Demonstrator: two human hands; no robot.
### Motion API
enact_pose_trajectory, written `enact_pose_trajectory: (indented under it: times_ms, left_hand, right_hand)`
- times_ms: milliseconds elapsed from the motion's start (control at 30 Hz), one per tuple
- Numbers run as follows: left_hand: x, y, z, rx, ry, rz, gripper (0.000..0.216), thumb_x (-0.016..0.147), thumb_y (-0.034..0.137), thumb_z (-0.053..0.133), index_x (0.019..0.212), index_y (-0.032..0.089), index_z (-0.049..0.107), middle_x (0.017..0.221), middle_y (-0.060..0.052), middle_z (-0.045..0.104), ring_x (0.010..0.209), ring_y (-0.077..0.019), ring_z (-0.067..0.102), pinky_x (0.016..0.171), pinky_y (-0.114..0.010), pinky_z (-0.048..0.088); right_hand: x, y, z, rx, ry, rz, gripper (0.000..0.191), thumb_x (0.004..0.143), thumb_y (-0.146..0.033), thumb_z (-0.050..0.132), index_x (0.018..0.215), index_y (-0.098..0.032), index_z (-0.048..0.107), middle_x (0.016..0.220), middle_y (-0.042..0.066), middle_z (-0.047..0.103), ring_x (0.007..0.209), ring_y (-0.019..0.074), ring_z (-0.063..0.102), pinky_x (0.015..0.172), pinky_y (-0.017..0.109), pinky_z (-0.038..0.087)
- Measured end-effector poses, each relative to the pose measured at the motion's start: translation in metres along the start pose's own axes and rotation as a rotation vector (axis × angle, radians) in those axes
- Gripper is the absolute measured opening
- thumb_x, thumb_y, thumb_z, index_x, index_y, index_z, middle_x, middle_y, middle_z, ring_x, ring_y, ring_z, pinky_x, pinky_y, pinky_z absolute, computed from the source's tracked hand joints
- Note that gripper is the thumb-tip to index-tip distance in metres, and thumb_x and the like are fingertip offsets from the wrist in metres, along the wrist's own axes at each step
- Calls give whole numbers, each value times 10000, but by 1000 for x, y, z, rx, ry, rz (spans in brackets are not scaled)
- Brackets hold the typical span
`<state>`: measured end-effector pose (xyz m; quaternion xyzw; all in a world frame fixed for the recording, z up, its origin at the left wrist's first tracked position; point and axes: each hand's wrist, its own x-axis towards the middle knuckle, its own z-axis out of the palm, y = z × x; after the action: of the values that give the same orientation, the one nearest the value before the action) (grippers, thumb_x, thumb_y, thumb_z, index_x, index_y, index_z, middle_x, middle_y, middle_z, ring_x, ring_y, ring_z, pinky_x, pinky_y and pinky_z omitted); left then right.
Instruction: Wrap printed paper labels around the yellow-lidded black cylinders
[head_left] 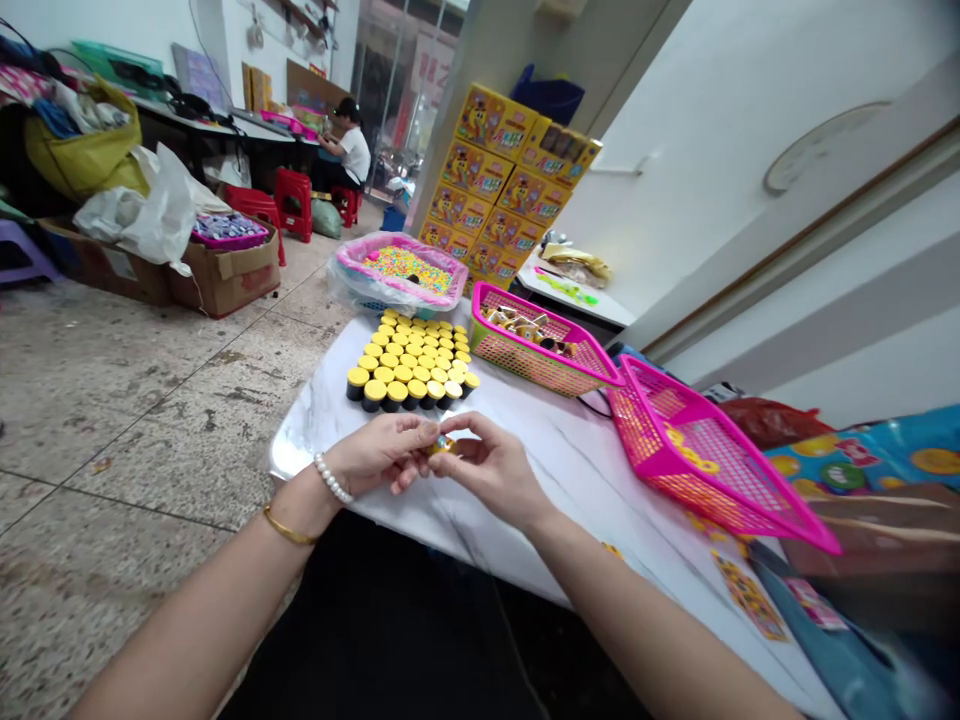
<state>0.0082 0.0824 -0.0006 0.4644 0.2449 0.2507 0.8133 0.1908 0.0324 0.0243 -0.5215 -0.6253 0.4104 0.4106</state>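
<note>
Marble-veined tabletop (559, 445); left hand (381, 452), right hand (495, 468) together, pinching small yellow piece (442, 446); round yellow-capped pots (409, 362) beyond.

speckled floor (172, 430), white wall (697, 170)

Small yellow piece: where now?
Head view, slightly left of and below centre: the small yellow piece is held between the left hand and right hand, just nearer than the yellow-lidded tubs.

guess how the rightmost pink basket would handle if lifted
The rightmost pink basket is probably light for its size, being open mesh. Its thin walls may flex slightly. The yellow pieces inside look loose, so tilting would likely make them slide.
</note>
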Motion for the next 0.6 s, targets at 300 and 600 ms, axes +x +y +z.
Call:
enact_pose_trajectory:
  times_ms: [300,600]
  left_hand:
    - [-1,-6,1,60,49,-17,662,718,552,797,1153,126,536,662,-14,660,415,-90,551,380,-192,438]
    - [0,-7,7,171,34,-20,594,678,615,778,949,116,600,678,2,633,430,-71,534,386,-191,439]
  right_hand:
    - [88,-13,-133,-251,432,94,345,761,-417,774,974,-153,706,830,57,725,650,168,696,605,334,613]
    - [-33,65,-92,-727,327,-6,63,750,-264,741,691,-285,730,731,32,697,613,229,654,606,397,543]
